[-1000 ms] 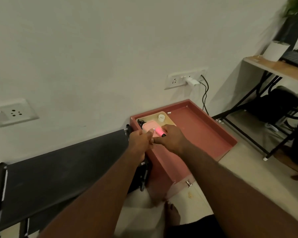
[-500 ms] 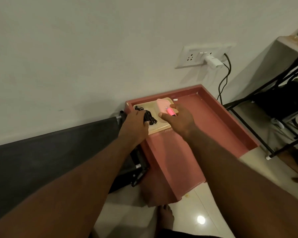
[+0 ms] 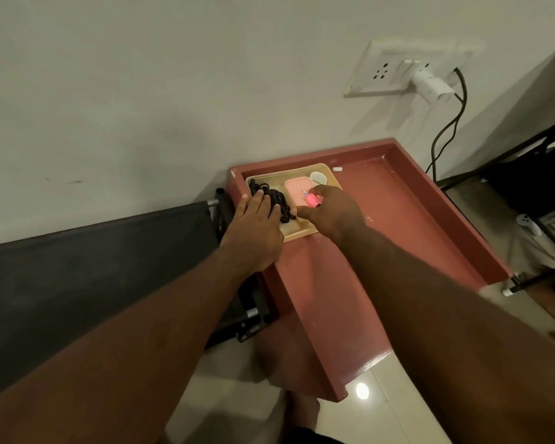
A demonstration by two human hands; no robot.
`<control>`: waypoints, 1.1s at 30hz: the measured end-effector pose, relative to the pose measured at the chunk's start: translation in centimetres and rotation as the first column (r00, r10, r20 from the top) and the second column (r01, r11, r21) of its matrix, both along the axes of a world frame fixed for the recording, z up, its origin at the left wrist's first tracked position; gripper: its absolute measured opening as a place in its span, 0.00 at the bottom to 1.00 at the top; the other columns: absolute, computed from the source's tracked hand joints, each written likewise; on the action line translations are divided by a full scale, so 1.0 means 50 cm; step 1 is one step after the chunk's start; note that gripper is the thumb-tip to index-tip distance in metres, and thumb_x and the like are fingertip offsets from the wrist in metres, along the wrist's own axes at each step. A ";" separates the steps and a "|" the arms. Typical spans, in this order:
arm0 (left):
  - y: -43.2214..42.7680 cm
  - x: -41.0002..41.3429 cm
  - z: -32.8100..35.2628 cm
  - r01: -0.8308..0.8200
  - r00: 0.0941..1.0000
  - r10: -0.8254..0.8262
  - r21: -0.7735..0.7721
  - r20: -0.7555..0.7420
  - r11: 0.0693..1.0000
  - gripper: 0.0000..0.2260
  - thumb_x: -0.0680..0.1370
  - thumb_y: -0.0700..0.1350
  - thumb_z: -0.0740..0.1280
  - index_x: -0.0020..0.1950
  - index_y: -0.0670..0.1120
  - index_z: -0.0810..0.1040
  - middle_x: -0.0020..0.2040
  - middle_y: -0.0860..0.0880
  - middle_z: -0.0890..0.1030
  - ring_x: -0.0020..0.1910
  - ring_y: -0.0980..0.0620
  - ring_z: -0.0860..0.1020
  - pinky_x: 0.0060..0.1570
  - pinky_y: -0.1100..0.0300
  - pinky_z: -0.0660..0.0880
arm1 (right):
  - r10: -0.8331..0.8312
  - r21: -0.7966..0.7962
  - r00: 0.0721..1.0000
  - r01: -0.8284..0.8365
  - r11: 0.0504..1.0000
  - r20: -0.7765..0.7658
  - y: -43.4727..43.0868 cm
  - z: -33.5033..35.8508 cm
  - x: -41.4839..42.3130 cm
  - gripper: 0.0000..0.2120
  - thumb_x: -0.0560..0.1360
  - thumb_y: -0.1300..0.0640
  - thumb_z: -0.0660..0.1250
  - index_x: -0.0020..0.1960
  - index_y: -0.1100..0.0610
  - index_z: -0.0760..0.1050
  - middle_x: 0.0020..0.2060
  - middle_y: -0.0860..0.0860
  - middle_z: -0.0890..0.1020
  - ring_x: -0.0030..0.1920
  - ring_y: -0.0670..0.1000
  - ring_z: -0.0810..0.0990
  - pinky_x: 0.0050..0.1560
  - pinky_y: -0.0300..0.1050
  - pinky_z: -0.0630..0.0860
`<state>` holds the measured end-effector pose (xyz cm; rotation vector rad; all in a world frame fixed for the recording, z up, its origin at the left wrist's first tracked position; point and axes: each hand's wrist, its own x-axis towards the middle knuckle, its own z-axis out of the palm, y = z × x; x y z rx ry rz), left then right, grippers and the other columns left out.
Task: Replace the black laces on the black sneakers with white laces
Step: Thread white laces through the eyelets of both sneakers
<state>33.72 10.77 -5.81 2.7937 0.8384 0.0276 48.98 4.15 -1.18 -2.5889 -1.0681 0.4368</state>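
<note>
Where L hand (image 3: 253, 230) rests, black laces (image 3: 280, 204) lie diag.

The black laces (image 3: 281, 205) are seen as matt braided cord, the beige tray (image 3: 302, 233) as smooth plastic, the red table (image 3: 398, 225) as painted, the floor tiles (image 3: 385, 408) as glossy

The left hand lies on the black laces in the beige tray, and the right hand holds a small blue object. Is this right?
Not quite. The head view shows that the small object in the right hand is pink, not blue. The rest stands: the left hand lies on the black laces in the beige tray.
</note>
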 end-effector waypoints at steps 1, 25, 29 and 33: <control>-0.001 0.001 0.001 -0.003 1.000 0.003 0.001 -0.001 1.000 0.25 0.84 0.51 0.49 0.80 0.43 0.55 0.80 0.41 0.54 0.80 0.44 0.46 0.77 0.46 0.40 | 0.002 -0.003 1.000 -0.002 1.000 0.012 0.004 -0.002 0.000 0.32 0.71 0.42 0.75 0.71 0.51 0.73 0.65 0.52 0.79 0.61 0.55 0.78 0.60 0.49 0.75; -0.010 0.006 -0.004 -0.023 1.000 0.023 0.007 -0.007 1.000 0.25 0.83 0.58 0.47 0.80 0.54 0.53 0.80 0.39 0.52 0.80 0.42 0.44 0.77 0.44 0.38 | -0.405 0.243 0.679 0.649 0.721 -0.612 0.008 0.040 0.076 0.10 0.78 0.64 0.54 0.40 0.61 0.70 0.31 0.55 0.71 0.29 0.50 0.67 0.25 0.39 0.61; -0.011 0.007 -0.003 -0.030 0.999 0.030 0.012 -0.018 0.999 0.25 0.83 0.59 0.47 0.80 0.55 0.55 0.80 0.39 0.51 0.80 0.42 0.44 0.77 0.44 0.37 | -0.368 0.147 0.864 0.437 0.887 -0.344 0.026 0.012 0.096 0.13 0.75 0.60 0.68 0.57 0.66 0.76 0.49 0.59 0.82 0.42 0.54 0.80 0.34 0.43 0.76; -0.011 0.010 -0.004 -0.048 0.999 0.048 0.021 -0.020 0.999 0.25 0.83 0.58 0.47 0.80 0.54 0.55 0.80 0.40 0.51 0.80 0.42 0.44 0.77 0.45 0.37 | -0.235 -0.030 0.961 0.233 0.972 -0.145 0.033 0.002 0.092 0.10 0.75 0.56 0.72 0.39 0.59 0.74 0.47 0.58 0.84 0.48 0.57 0.82 0.51 0.51 0.79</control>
